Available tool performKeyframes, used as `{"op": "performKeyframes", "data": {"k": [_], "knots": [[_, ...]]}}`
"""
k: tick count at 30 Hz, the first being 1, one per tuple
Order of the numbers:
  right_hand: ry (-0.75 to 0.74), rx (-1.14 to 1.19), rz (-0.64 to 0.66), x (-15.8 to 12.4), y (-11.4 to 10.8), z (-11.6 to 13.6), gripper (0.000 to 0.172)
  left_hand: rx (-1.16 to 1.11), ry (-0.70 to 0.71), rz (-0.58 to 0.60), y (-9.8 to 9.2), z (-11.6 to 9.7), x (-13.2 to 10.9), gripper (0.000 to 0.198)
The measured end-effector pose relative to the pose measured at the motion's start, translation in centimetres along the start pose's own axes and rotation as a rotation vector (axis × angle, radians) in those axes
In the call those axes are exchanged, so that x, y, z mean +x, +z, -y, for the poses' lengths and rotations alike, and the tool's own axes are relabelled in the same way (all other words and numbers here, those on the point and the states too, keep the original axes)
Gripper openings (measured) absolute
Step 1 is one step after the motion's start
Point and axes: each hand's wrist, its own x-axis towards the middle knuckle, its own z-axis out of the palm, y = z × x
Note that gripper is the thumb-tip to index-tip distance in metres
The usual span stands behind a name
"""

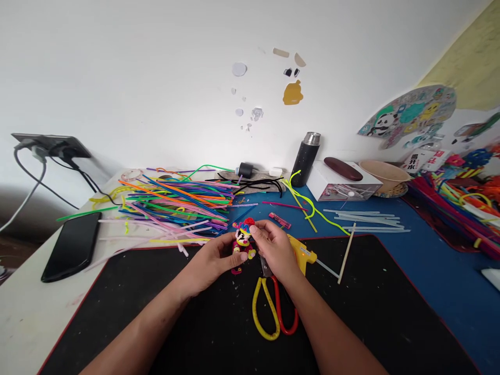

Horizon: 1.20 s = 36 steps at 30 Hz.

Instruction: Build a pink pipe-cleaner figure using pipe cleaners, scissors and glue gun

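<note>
Between my two hands is a small colourful figurine (242,237), with a white and black face, blue and red on top and dark red below. My left hand (213,263) grips its lower side, thumb across the front. With thumb and fingers, my right hand (273,247) pinches the top near the red part. Under my right wrist lie scissors (266,307) with one yellow and one red handle, their blades partly hidden by the hand. A yellow glue gun (302,252) with a clear stick in it rests just right of that hand, partly covered.
Behind the mat (187,323) spreads a pile of pipe cleaners (175,200). A phone (72,247) lies at left. Glue sticks (367,219), a black thermos (307,159), a white box (339,182) and a bowl (385,174) stand or lie at right. A thin wooden stick (347,254) is beside the glue gun.
</note>
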Motion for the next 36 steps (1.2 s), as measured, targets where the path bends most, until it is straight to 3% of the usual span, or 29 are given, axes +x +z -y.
{"op": "performKeyframes", "data": {"k": [8, 12, 19, 36], "knots": [[-0.015, -0.010, 0.004, -0.1, 0.0, -0.3, 0.047, -0.051, 0.009, -0.014, 0.4, -0.1, -0.2, 0.046], [-0.003, 0.077, 0.030, -0.1, 0.0, -0.1, 0.051, -0.254, -0.051, -0.067, 0.4, 0.1, -0.2, 0.037], [-0.004, 0.106, 0.011, -0.4, -0.1, 0.9, 0.046, -0.471, -0.120, 0.001, 0.0, -0.5, -0.3, 0.026], [-0.018, 0.167, 0.051, -0.7, 0.1, 0.9, 0.039, -0.430, -0.148, -0.009, -0.1, 0.1, -0.1, 0.028]]}}
